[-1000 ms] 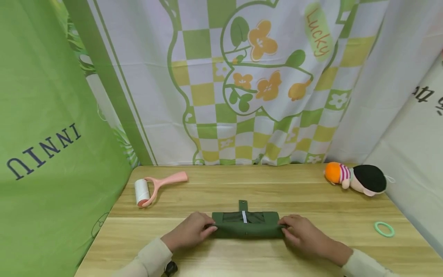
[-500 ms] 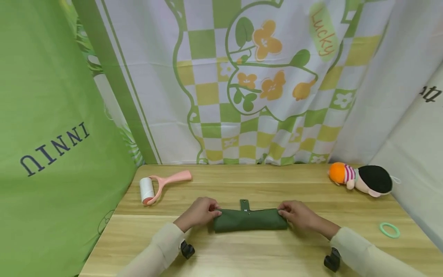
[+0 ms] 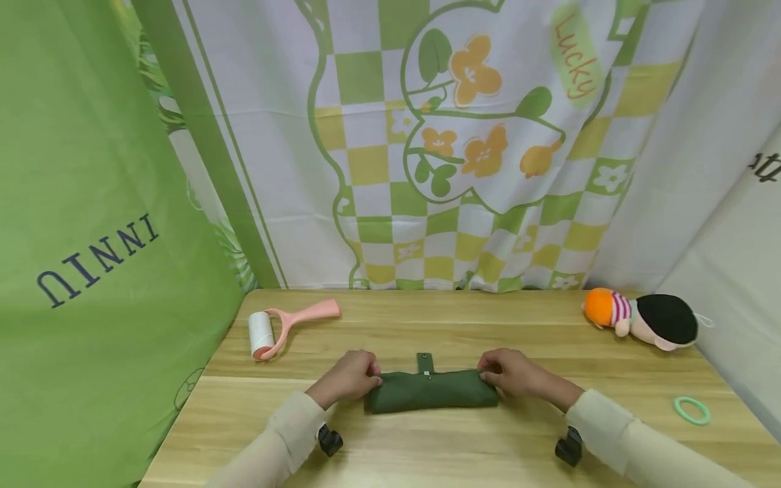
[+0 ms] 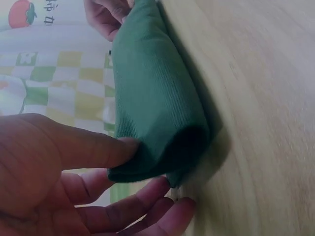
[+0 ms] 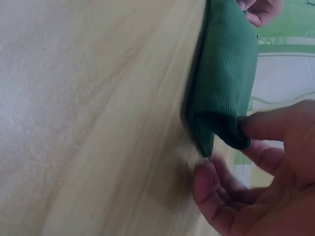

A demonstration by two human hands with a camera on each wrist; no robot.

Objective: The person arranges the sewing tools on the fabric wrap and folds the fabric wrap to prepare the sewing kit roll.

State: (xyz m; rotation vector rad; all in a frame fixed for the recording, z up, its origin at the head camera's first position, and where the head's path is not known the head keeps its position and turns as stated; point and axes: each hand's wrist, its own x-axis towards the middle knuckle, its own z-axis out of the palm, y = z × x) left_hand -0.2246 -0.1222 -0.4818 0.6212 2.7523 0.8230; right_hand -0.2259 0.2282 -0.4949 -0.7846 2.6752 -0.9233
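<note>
A dark green fabric pouch (image 3: 433, 392), folded over itself, lies across the table in front of me. A short strap (image 3: 424, 363) with a metal snap sticks out from its far edge. My left hand (image 3: 350, 375) pinches the far left corner between thumb and fingers. At the opposite end, my right hand (image 3: 512, 373) pinches the far right corner. The left wrist view shows the pouch's ribbed cloth (image 4: 152, 83) curving over, with a dark opening at its end. In the right wrist view the folded layers (image 5: 216, 113) hang slightly apart near the fingertips.
A pink lint roller (image 3: 287, 325) with a white roll lies at the back left. Towards the back right rests a plush doll (image 3: 647, 318), with a mint green ring (image 3: 692, 411) nearer the right edge. Curtains (image 3: 488, 257) hang behind the wooden table (image 3: 451, 451).
Both hands have moved the near flap away from me and over, covering the mesh panel and white tag. In the last half second, the pouch and right hand shifted slightly left.
</note>
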